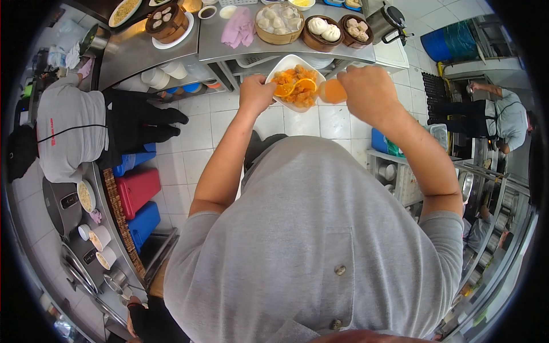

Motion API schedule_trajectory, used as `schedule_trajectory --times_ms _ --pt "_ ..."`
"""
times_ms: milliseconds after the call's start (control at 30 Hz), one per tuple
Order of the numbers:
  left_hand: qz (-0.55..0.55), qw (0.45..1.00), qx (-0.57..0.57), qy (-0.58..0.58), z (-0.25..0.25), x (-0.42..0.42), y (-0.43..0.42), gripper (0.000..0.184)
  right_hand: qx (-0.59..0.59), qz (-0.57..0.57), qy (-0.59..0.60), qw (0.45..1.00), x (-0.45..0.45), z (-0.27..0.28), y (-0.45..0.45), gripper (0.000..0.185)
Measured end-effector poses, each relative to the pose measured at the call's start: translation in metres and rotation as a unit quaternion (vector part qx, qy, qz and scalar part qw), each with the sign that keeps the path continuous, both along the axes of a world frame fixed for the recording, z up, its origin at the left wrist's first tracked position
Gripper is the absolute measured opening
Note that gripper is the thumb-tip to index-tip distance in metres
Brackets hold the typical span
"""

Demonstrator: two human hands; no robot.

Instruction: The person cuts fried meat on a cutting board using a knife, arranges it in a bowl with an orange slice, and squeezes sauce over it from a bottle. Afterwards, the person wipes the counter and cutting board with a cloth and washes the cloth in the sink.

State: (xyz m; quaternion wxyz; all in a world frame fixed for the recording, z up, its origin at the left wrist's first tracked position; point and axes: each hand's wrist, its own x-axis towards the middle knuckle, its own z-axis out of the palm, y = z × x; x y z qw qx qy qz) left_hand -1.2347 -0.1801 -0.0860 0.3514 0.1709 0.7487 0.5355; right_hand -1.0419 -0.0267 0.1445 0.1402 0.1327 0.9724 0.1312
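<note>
My left hand (257, 95) grips the left rim of a white square-cornered bowl (294, 60), thumb over the edge. Glazed orange chunks of food (296, 73) fill the bowl, with orange slices (305, 84) among them. Just to the right, my right hand (369, 93) is closed on a small clear cup of orange sauce (334, 91). The cup is close to the bowl's right rim; whether they touch I cannot tell. Both are held in front of my body, above the tiled floor.
Ahead is a steel counter (240, 54) with a pink cloth (238, 27), bamboo steamers holding dumplings (279, 22) and buns (323, 30), and a metal jug (385, 24). A co-worker (71, 128) bends over at left, another person (503, 117) works at right. Bins (138, 191) stand at left.
</note>
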Motion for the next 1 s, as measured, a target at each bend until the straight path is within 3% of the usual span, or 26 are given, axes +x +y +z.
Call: schedule_trajectory --times_ms 567,633,767,833,867,933,967,1000 --pt "0.048 0.999 -0.013 0.01 -0.004 -0.016 -0.023 0.021 -0.036 0.009 0.065 0.997 -0.051 -0.019 0.004 0.014" --pt "0.034 0.999 -0.024 0.021 -0.002 -0.024 -0.029 0.022 -0.072 0.009 0.008 0.997 -0.057 -0.017 -0.001 0.028" --pt "0.035 0.999 -0.032 0.011 0.002 -0.041 -0.042 0.023 -0.144 -0.019 0.054 0.988 -0.063 -0.023 -0.002 0.037" --pt "0.063 0.997 -0.028 -0.016 -0.01 -0.058 -0.049 0.023 -0.274 -0.081 0.152 0.946 -0.067 -0.032 0.003 0.045" --pt "0.067 0.997 -0.027 -0.007 -0.011 -0.068 -0.053 0.023 -0.275 -0.075 0.16 0.945 -0.069 -0.042 0.007 0.045" --pt "0.098 0.995 -0.026 -0.023 -0.011 -0.087 -0.057 0.022 -0.528 -0.158 0.222 0.804 -0.069 -0.071 0.016 0.061" --pt "0.096 0.995 -0.025 -0.016 -0.014 -0.1 -0.058 0.022 -0.528 -0.156 0.23 0.803 -0.069 -0.089 0.015 0.061" --pt "0.115 0.993 -0.016 -0.029 -0.018 -0.115 -0.061 0.022 -0.581 -0.166 0.292 0.741 -0.067 -0.108 0.012 0.067"
